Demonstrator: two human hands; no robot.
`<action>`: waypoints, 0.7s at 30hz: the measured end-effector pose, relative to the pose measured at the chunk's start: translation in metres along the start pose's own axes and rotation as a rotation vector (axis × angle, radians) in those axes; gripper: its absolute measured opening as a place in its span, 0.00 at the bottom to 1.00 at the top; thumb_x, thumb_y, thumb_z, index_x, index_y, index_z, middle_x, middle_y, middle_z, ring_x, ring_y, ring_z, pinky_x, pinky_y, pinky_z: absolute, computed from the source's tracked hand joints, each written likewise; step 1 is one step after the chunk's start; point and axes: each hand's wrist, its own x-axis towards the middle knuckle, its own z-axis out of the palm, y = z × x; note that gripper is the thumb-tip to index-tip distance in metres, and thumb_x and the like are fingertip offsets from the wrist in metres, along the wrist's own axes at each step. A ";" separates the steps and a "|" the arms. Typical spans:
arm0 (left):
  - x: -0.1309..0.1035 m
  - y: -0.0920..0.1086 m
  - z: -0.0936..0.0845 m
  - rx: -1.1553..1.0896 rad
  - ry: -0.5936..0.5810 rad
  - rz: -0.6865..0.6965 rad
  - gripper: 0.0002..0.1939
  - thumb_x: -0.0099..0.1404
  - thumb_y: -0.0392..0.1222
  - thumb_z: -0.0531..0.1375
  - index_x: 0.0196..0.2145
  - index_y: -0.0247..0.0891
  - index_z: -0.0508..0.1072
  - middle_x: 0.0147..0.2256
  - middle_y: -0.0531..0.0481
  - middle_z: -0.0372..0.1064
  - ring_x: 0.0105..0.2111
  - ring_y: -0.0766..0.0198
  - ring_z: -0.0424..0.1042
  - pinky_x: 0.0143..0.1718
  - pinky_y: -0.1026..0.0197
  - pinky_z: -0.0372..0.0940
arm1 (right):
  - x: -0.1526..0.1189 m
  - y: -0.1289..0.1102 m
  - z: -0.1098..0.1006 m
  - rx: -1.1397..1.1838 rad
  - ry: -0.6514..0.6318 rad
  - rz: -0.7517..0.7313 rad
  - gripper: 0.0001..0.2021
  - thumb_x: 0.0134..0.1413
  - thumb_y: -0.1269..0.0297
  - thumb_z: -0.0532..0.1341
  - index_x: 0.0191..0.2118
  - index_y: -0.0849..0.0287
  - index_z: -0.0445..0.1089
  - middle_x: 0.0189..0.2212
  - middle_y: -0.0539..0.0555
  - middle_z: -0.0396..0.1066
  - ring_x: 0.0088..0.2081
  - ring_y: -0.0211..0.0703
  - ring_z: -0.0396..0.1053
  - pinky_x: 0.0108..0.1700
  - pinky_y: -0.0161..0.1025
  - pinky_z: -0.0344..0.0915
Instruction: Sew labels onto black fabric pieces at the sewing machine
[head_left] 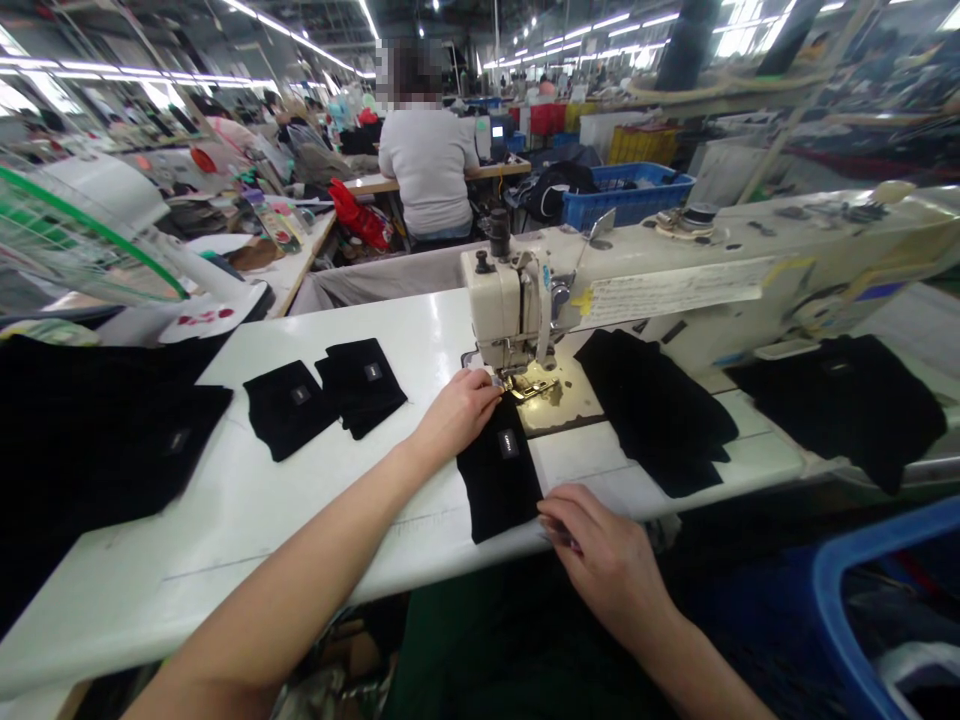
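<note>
A black fabric piece [499,490] with a small dark label [508,443] lies under the head of a sewing machine [499,310]. At its far end, close to the presser foot [536,388], my left hand [466,405] presses the cloth with its fingers together. My right hand [600,540] pinches the near right corner of the same piece at the table's front edge. Left of the machine, two small stacks of labelled black pieces [277,410] rest on the white table [337,510]. More black pieces [656,410] lie right of the needle plate.
A big black fabric pile [67,440] covers the table's left end, near a fan [82,230]. Another black pile [840,400] lies far right. A blue basket [847,570] stands at my lower right. Ahead, a person in a white shirt [427,165] sits at another table.
</note>
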 end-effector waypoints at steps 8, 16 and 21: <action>-0.001 -0.005 0.001 -0.044 0.021 0.044 0.13 0.73 0.37 0.53 0.42 0.35 0.78 0.39 0.42 0.69 0.39 0.57 0.67 0.43 0.55 0.66 | 0.000 0.000 0.000 -0.006 -0.021 -0.010 0.13 0.60 0.77 0.53 0.44 0.57 0.69 0.40 0.57 0.74 0.35 0.44 0.74 0.36 0.37 0.69; 0.000 -0.012 0.004 -0.088 0.052 0.085 0.12 0.72 0.36 0.54 0.43 0.34 0.78 0.39 0.42 0.69 0.38 0.56 0.67 0.42 0.53 0.68 | 0.006 0.000 0.000 -0.051 -0.077 0.045 0.15 0.54 0.80 0.53 0.42 0.57 0.69 0.40 0.54 0.73 0.35 0.42 0.72 0.33 0.36 0.64; 0.002 -0.018 0.002 -0.082 0.024 0.095 0.12 0.72 0.35 0.54 0.45 0.34 0.77 0.40 0.42 0.69 0.39 0.56 0.68 0.44 0.52 0.69 | 0.009 -0.003 -0.004 -0.103 -0.102 0.041 0.16 0.50 0.82 0.55 0.40 0.57 0.70 0.39 0.53 0.72 0.34 0.41 0.72 0.31 0.36 0.61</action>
